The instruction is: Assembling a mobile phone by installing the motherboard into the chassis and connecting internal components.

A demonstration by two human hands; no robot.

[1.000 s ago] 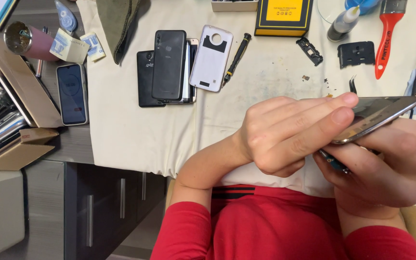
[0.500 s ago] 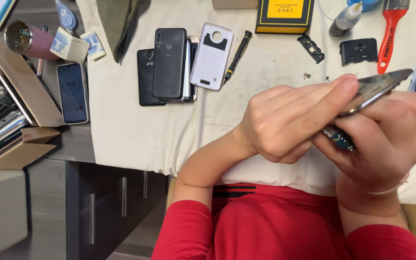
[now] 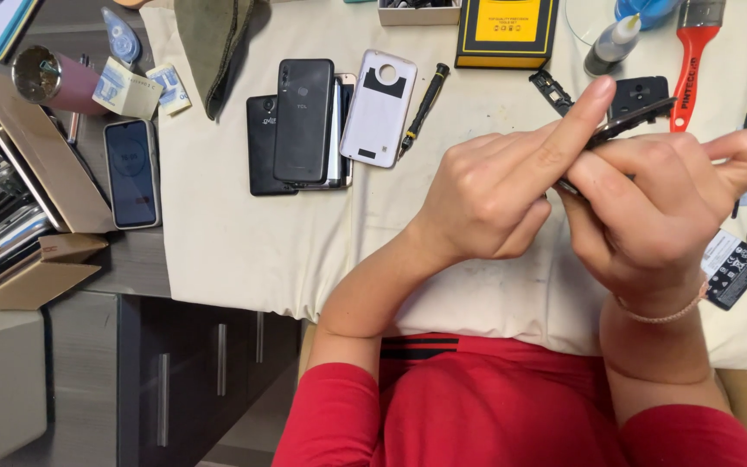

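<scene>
Since the earlier frames the phone [image 3: 628, 125] tilts up and sits higher, edge-on to the head camera. The left hand [image 3: 494, 195] curls loosely, its forefinger stretched flat along the phone's upper edge. The right hand [image 3: 650, 212] wraps the phone from below, fingers closed on it. Beyond the fingertips lie a yellow box [image 3: 507, 30] (closed, contents unseen) and a red brush [image 3: 693, 60]. Far left of the knuckles, a cardboard rack [image 3: 19, 216] holds phones stacked on edge.
</scene>
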